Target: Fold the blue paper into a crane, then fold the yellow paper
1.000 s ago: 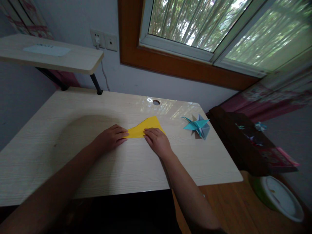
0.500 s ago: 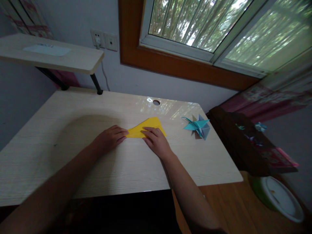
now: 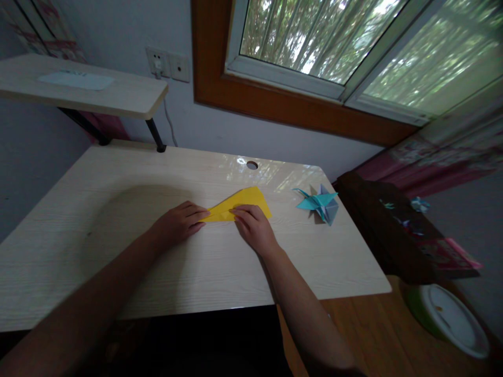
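A yellow sheet of folded origami paper (image 3: 249, 197) lies on the pale wooden desk (image 3: 157, 173), narrow at its left end and wide at its right. My left hand (image 3: 184, 222) is closed on the narrow tip, with the fingers close together over it. My right hand (image 3: 253, 225) pinches the lower edge of the paper near its middle, thumb and fingertips drawn together at a folded flap. Part of the lower right edge is hidden under that hand. To the right rests a folded paper crane (image 3: 317, 201) in teal and grey-blue, untouched by either hand.
A raised shelf (image 3: 129, 102) with a white sheet (image 3: 76, 80) on it stands at the back left. Near the back edge the desk has a round cable hole (image 3: 252, 165). A dark cabinet (image 3: 365, 209) and a round white-lidded bin (image 3: 451, 317) stand to the right.
The yellow paper has shifted slightly right, and its wide end reaches a little farther out. My right hand has moved slightly right, its fingers now drawn into a pinch. My left hand stays nearly still.
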Tool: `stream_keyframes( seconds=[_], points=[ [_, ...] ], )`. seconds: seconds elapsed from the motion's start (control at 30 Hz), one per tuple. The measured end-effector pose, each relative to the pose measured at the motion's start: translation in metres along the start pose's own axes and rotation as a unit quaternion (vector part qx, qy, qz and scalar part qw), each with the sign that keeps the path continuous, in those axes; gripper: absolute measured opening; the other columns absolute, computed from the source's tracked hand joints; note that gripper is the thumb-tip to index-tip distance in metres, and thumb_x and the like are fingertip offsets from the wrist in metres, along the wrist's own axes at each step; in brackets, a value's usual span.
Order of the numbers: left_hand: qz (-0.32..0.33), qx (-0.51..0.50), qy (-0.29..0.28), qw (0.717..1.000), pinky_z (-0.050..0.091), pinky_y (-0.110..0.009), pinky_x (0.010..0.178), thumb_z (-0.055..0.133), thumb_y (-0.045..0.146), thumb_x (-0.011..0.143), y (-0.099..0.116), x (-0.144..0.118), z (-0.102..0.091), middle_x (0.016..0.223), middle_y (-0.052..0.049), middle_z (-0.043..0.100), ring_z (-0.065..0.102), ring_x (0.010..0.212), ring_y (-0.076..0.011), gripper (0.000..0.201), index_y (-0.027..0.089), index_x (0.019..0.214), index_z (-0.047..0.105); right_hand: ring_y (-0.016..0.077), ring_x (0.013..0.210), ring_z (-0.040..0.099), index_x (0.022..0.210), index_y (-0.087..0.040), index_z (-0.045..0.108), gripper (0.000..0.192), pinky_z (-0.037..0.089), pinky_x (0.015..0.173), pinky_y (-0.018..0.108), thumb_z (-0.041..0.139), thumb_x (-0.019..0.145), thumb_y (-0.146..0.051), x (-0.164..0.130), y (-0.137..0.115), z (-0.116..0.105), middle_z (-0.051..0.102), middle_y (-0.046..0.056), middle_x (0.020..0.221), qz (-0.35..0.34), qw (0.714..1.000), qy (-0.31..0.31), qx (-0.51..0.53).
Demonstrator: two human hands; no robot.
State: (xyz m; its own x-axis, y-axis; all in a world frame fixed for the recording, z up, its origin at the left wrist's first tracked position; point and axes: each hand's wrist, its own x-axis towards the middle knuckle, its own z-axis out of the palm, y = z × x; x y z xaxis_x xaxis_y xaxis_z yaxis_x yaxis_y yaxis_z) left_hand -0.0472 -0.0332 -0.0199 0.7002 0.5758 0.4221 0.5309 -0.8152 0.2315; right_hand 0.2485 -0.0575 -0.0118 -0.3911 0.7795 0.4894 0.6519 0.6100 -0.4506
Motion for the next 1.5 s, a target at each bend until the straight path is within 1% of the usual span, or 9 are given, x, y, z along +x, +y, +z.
stream_keyframes(
  seconds=[0.13,0.3,0.53,0.77,1.0,1.17,1.33,1.43,1.5],
  points=[
    [0.005,-0.001,0.009,1.0,0.056,-0.043,0.098,0.057,0.023,0.099,0.0,0.0,0.0,0.124,-0.01,0.071,0.065,0.11,-0.0245,0.035,0.021,0.133,0.064,0.0233,0.113,0.064,0.125,-0.028,0.069,0.03,0.057,0.1,0.043,0.054,0.1,-0.02,0.0,0.003,0.001,0.069,0.009,0.119,0.001,1.0,0.022,0.021],
    [0.002,0.013,0.005,1.0,0.055,-0.043,0.101,0.057,0.02,0.099,0.002,0.0,-0.001,0.128,-0.011,0.069,0.063,0.113,-0.0249,0.037,0.019,0.135,0.062,0.0229,0.107,0.066,0.12,-0.027,0.07,0.028,0.059,0.094,0.042,0.056,0.099,-0.015,0.001,0.006,0.002,0.07,0.01,0.111,-0.025,0.995,0.065,0.067],
    [-0.002,0.031,0.03,0.999,0.059,-0.044,0.095,0.053,0.016,0.098,0.004,-0.002,-0.003,0.123,-0.012,0.07,0.065,0.109,-0.0254,0.037,0.018,0.134,0.063,0.0215,0.103,0.067,0.113,-0.026,0.07,0.024,0.06,0.091,0.041,0.056,0.099,-0.014,0.001,0.003,0.0,0.071,0.009,0.108,-0.019,0.994,0.076,0.082],
    [-0.009,0.044,0.051,0.998,0.059,-0.041,0.091,0.052,0.013,0.098,0.004,-0.004,-0.006,0.117,-0.011,0.072,0.067,0.102,-0.024,0.035,0.019,0.13,0.065,0.0216,0.102,0.067,0.111,-0.024,0.071,0.02,0.059,0.091,0.042,0.058,0.098,-0.016,0.001,0.002,-0.002,0.071,0.009,0.108,-0.023,0.994,0.088,0.066],
    [-0.047,0.037,0.113,0.992,0.058,-0.037,0.088,0.056,0.014,0.097,0.005,-0.003,-0.008,0.107,-0.011,0.074,0.068,0.096,-0.0218,0.027,0.016,0.12,0.069,0.0241,0.105,0.064,0.114,-0.025,0.07,0.023,0.054,0.092,0.046,0.062,0.095,-0.015,0.002,-0.003,-0.008,0.072,0.008,0.112,-0.034,0.991,0.133,0.005],
    [-0.099,0.009,0.155,0.983,0.058,-0.035,0.09,0.054,0.018,0.099,0.003,-0.001,-0.011,0.105,-0.011,0.075,0.069,0.095,-0.0201,0.023,0.015,0.113,0.072,0.0241,0.107,0.063,0.113,-0.026,0.069,0.024,0.05,0.095,0.048,0.062,0.095,-0.013,0.003,-0.004,-0.01,0.071,0.007,0.112,-0.021,0.981,0.189,-0.035],
    [-0.166,-0.048,0.195,0.966,0.057,-0.031,0.088,0.057,0.024,0.099,0.002,0.001,-0.017,0.103,-0.008,0.076,0.071,0.094,-0.0184,0.022,0.017,0.111,0.074,0.0261,0.114,0.06,0.117,-0.028,0.067,0.028,0.047,0.099,0.049,0.062,0.094,-0.014,0.001,-0.006,-0.013,0.067,0.008,0.12,-0.017,0.967,0.238,-0.085],
    [-0.228,-0.085,0.205,0.948,0.057,-0.03,0.083,0.058,0.029,0.098,-0.001,0.0,-0.02,0.1,-0.006,0.076,0.07,0.09,-0.0182,0.023,0.019,0.109,0.075,0.0278,0.117,0.059,0.121,-0.028,0.065,0.03,0.045,0.101,0.051,0.064,0.093,-0.017,0.0,-0.007,-0.014,0.063,0.01,0.122,-0.003,0.96,0.255,-0.112],
    [-0.279,-0.13,0.207,0.929,0.058,-0.029,0.077,0.06,0.034,0.096,-0.002,-0.001,-0.02,0.099,-0.005,0.075,0.07,0.085,-0.0175,0.024,0.02,0.108,0.076,0.0282,0.116,0.058,0.121,-0.027,0.064,0.029,0.046,0.1,0.051,0.065,0.093,-0.019,0.0,-0.006,-0.013,0.062,0.01,0.12,0.003,0.956,0.267,-0.122]
  ],
)
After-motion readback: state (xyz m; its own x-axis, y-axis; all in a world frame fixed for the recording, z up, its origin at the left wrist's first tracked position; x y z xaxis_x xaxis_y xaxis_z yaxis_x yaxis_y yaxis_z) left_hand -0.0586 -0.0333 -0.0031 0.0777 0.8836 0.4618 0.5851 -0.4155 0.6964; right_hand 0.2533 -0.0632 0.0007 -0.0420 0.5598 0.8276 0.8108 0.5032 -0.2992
